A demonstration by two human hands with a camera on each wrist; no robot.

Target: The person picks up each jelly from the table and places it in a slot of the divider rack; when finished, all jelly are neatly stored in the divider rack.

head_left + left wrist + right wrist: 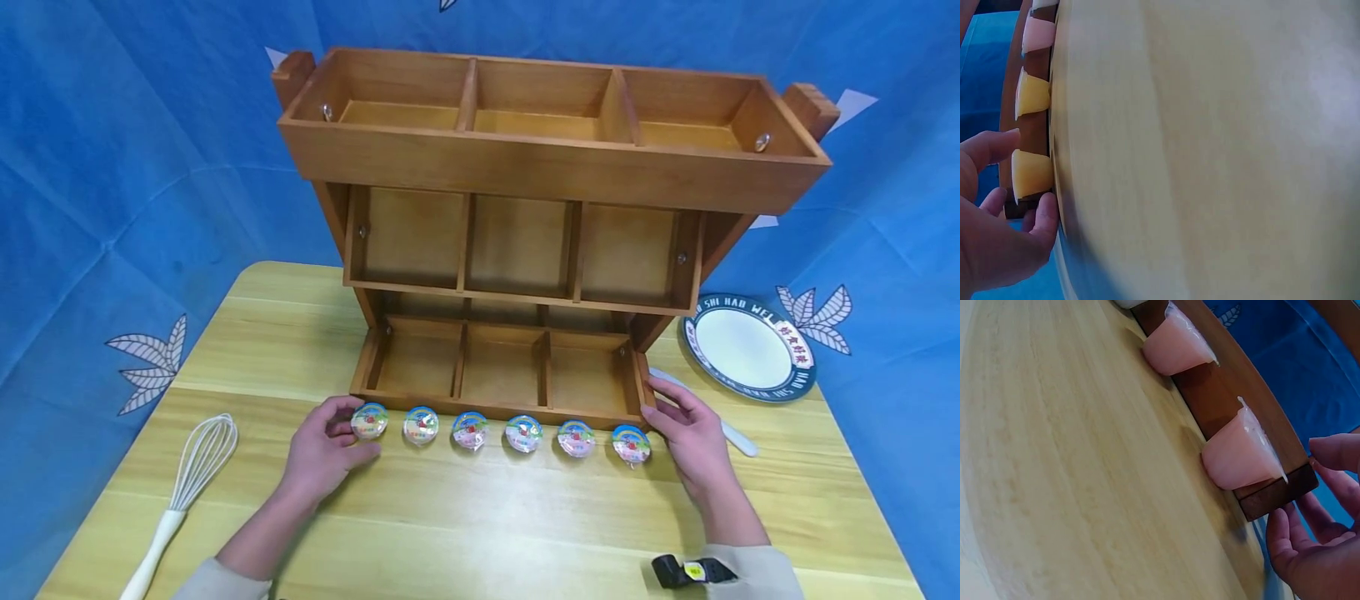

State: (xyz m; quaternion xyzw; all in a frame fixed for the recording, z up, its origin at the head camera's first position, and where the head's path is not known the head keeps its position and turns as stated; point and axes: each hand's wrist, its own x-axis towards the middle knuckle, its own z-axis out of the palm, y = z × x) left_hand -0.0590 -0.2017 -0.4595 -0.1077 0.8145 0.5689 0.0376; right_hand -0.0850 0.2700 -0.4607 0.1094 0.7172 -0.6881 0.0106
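Several small jelly cups with printed foil lids stand in a row along the front of a brown wooden three-tier shelf (480, 406). My left hand (322, 446) is around the leftmost jelly cup (370, 421), thumb and fingers spread, fingertips near the shelf's left front corner. In the left wrist view that yellow cup (1032, 175) sits between thumb and fingers, with a gap to the thumb. At the shelf's right front corner, my right hand (693, 437) touches the wood with loosely bent fingers, beside the last cup (631, 445). Its side is pink (1235, 453) in the right wrist view.
A white whisk (183, 492) lies on the table's left side. Behind my right hand is a long pale utensil (738, 439), partly hidden. A dark-rimmed plate (780, 390) lies at the back right. Blue cloth (150, 208) hangs behind the table.
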